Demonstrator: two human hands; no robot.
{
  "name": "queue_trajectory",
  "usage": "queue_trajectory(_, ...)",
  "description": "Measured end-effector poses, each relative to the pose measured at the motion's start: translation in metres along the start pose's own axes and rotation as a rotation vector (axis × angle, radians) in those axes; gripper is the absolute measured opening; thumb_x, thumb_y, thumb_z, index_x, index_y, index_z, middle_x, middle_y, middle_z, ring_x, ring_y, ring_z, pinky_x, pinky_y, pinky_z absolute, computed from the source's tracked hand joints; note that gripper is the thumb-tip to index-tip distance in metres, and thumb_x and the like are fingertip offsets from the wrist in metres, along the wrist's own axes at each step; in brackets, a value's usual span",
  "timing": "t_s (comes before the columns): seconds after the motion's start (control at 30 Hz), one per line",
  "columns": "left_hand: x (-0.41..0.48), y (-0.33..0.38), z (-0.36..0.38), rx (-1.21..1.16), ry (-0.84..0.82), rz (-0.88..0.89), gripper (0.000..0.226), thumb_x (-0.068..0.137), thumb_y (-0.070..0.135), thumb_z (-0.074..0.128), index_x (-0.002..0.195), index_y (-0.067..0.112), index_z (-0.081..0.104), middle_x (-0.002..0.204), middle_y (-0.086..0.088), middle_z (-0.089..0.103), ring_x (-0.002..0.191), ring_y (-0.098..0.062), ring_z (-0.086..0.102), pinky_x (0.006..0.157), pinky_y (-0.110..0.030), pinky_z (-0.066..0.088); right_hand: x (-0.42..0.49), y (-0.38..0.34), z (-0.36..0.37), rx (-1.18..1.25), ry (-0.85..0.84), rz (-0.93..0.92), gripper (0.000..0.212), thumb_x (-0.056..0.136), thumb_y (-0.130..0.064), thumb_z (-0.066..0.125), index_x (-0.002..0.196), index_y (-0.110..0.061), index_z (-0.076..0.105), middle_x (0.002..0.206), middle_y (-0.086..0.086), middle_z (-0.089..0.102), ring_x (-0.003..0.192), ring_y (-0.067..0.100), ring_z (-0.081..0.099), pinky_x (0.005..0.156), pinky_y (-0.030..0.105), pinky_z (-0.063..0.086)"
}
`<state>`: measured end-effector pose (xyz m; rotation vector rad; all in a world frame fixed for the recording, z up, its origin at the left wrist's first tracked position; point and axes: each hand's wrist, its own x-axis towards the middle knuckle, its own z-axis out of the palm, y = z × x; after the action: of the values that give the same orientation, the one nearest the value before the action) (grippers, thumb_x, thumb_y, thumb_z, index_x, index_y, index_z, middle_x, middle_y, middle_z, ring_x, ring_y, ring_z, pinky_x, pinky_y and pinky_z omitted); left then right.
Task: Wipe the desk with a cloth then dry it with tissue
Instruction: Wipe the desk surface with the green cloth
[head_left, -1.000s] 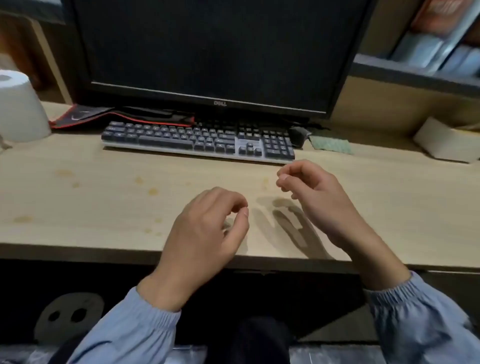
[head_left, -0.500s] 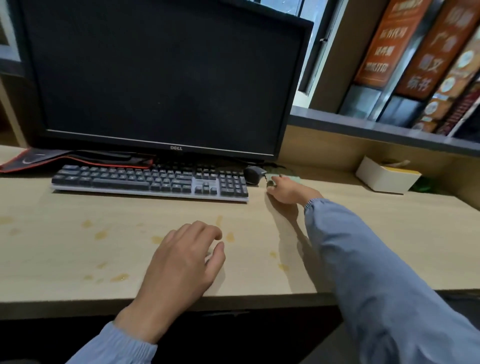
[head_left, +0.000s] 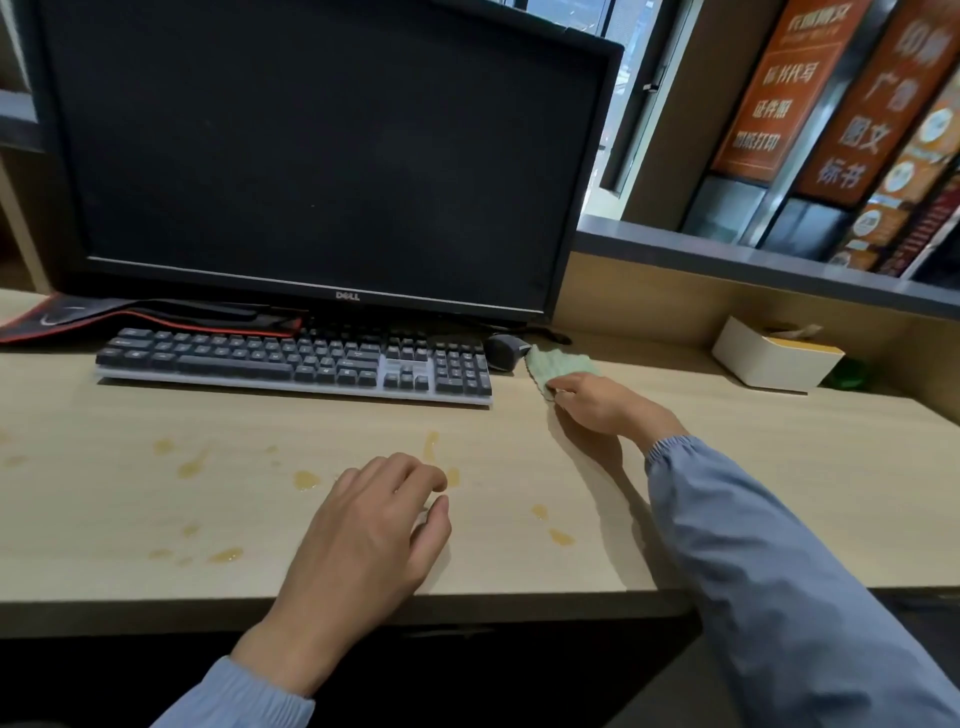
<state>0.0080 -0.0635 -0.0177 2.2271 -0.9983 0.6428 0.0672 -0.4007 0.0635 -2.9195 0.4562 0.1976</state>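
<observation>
My right hand is pinching the green cloth just right of the keyboard. Left hand rests on the desk in front of the keyboard, fingers loosely curled, holding nothing.

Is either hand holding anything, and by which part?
The right hand pinches the green cloth at its near edge; the left hand rests on the desk, holding nothing.

Monitor stands far back on the tabletop, keyboard just in front of it. Mouse right of the keyboard, cloth just beside it, right hand at the cloth's near edge. Tissue box far right. Left hand near the front edge, among the spills.
</observation>
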Motion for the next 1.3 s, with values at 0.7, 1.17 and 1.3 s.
queue_trajectory(0.7, -0.005, 0.002, -0.002, 0.073, 0.003, 0.035, 0.011, 0.100, 0.027, 0.057, 0.101, 0.018, 0.064, 0.093, 0.005, 0.060, 0.083, -0.019, 0.058, 0.078, -0.039, 0.047, -0.104, 0.002, 0.048, 0.000, -0.067, -0.144, 0.058, 0.112, -0.050, 0.019, 0.166, -0.035, 0.005, 0.174, -0.010, -0.005, 0.159, 0.011, -0.010, 0.127, 0.037, -0.003)
queue_trajectory(1.17, -0.005, 0.003, 0.003, 0.103, 0.008, 0.004, 0.020, 0.099, 0.031, 0.053, 0.099, 0.016, 0.066, 0.089, 0.003, 0.060, 0.080, -0.024, 0.059, 0.077, -0.042, 0.046, -0.232, -0.031, 0.087, -0.060, -0.059, -0.169, 0.053, 0.106, -0.056, 0.004, 0.155, -0.057, -0.016, 0.160, -0.033, -0.033, 0.143, -0.007, -0.040, 0.125, 0.032, -0.018)
queue_trajectory(1.3, -0.005, 0.003, 0.001, 0.079, 0.002, -0.034, 0.020, 0.098, 0.031, 0.051, 0.100, 0.017, 0.065, 0.090, 0.004, 0.059, 0.082, -0.023, 0.059, 0.079, -0.043, 0.047, -0.189, -0.043, 0.080, -0.054, -0.094, -0.166, 0.055, 0.107, -0.056, 0.007, 0.160, -0.052, -0.011, 0.166, -0.026, -0.025, 0.152, 0.004, -0.032, 0.127, 0.038, -0.014)
